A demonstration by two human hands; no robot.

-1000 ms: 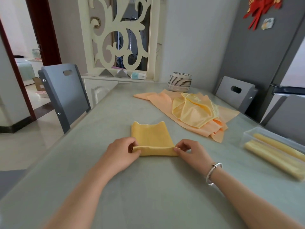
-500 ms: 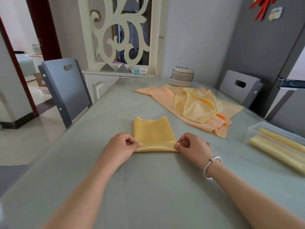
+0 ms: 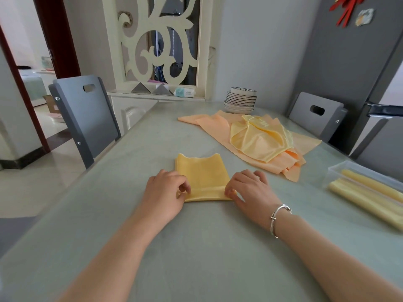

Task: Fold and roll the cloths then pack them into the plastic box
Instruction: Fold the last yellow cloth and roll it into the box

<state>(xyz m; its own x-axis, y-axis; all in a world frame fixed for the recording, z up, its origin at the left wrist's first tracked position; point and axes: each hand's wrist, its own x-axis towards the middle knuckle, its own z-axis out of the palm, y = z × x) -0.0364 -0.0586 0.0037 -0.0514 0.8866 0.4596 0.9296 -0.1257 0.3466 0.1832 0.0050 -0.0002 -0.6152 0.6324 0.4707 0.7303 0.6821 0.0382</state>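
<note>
- A folded yellow cloth (image 3: 201, 173) lies flat on a pale grey-green table (image 3: 196, 247), straight ahead of the person; its near edge is turned over into a narrow rolled band
- The left hand (image 3: 164, 197) pinches the left end of that rolled band between thumb and curled fingers
- The right hand (image 3: 248, 191) pinches the right end of the band the same way; a silver bracelet (image 3: 278, 216) circles that wrist
- Farther back and to the right, a loose heap of peach and shiny yellow cloths (image 3: 257, 140) lies on the table, well apart from the folded one
- At the right edge, a clear plastic box (image 3: 340, 168) holds several rolled yellow cloths (image 3: 368, 197) lying side by side
- A stack of plates (image 3: 241, 101) stands at the far end, by the wall
- Grey chairs (image 3: 87, 114) stand on both sides of the table; a cream carved screen (image 3: 157, 40) rises behind it
</note>
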